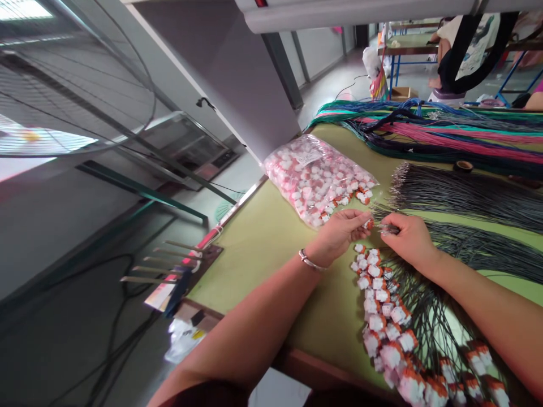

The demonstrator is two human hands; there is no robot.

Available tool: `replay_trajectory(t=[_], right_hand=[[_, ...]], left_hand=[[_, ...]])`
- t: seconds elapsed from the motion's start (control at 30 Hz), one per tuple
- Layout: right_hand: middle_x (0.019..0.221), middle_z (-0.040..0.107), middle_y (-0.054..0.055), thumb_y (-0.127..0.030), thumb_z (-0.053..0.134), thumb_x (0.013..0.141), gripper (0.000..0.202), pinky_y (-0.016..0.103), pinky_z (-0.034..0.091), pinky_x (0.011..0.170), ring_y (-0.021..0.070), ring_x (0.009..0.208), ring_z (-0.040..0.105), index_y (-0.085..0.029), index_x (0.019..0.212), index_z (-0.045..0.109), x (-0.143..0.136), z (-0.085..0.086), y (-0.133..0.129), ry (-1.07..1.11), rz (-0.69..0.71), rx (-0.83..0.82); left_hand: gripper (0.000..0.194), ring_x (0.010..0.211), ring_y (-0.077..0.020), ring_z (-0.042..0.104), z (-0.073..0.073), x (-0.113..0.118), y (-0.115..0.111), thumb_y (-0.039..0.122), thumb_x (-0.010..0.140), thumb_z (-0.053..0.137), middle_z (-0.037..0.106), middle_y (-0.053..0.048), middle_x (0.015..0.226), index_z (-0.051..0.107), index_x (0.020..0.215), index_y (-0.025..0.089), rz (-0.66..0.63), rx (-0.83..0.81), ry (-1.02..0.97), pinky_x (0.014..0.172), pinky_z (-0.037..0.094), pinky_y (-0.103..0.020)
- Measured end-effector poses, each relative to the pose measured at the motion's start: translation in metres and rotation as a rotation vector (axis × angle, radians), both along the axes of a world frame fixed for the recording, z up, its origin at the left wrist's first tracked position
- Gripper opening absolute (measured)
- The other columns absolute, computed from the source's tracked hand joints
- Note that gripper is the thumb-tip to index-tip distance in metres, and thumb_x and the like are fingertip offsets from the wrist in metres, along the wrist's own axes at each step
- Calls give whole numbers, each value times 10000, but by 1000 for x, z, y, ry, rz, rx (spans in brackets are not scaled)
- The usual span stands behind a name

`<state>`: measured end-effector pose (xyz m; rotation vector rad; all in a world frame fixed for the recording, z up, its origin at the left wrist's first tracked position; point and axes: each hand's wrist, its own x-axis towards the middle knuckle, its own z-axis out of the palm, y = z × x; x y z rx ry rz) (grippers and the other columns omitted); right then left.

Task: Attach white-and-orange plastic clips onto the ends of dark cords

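My left hand (341,234) is closed in a pinch on a small orange-and-white connector (368,224). Facing it, my right hand (407,237) grips several thin black wires (389,229), their ends pointing at the connector. The two hands are close together; whether a wire tip sits inside the connector I cannot tell. Below them lies a pile of white-and-orange connectors (382,295) with black wires attached. A clear plastic bag (314,169) of loose connectors lies just beyond my left hand, some spilling from its opening.
Bundles of black wires (466,195) lie on the green table (254,237) at right. Behind them run coloured cables (445,130) and a roll of tape (462,166). A metal pronged rack (169,263) juts from the left table edge. A fan cage (76,79) stands at left; a person (470,51) sits far off.
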<state>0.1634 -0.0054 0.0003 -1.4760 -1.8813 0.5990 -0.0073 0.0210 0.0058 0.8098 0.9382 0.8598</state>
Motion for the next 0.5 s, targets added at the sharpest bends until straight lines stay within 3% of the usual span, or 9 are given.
replay_trajectory(t=[0.23, 0.5], right_hand=[[711, 707, 50, -265, 545, 735, 172, 274, 350, 608, 193, 666, 608, -206, 799, 694, 1, 4, -4, -292, 5, 113], [726, 706, 46, -256, 511, 794, 165, 272, 320, 586, 180, 647, 600, -203, 803, 667, 1, -3, -4, -412, 56, 102]], left_hand=[[181, 705, -98, 632, 5, -1, -4, 186, 672, 787, 702, -54, 750, 716, 805, 87, -62, 48, -16, 740, 506, -230], [205, 643, -100, 635, -7, 9, -6, 219, 655, 799, 698, -40, 720, 695, 783, 97, -21, 63, -3, 656, 511, -224]])
